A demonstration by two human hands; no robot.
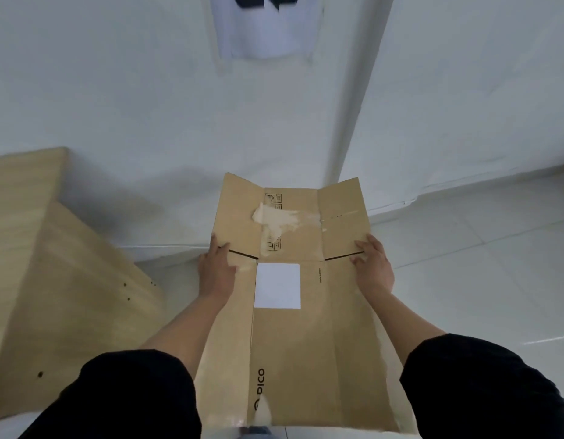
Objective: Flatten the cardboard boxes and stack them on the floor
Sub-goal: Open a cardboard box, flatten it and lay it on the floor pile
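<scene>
Box: flattened brown cardboard box with a white square label and black "PICO" lettering, held out in front of the person above the floor, its far flaps spread open toward the wall.
Left hand: fingers flat and spread on the box's left edge, at the slit below the left flap.
Right hand: fingers spread, pressing the right edge at the matching slit.
Tape: torn pale residue across the middle far flap.
Left surroundings: light wooden panels with small dark holes, leaning beside the wall.
Beyond: white wall, close behind the flaps.
Floor: glossy white tiles, bare to the right.
Sleeves: black, both arms.
</scene>
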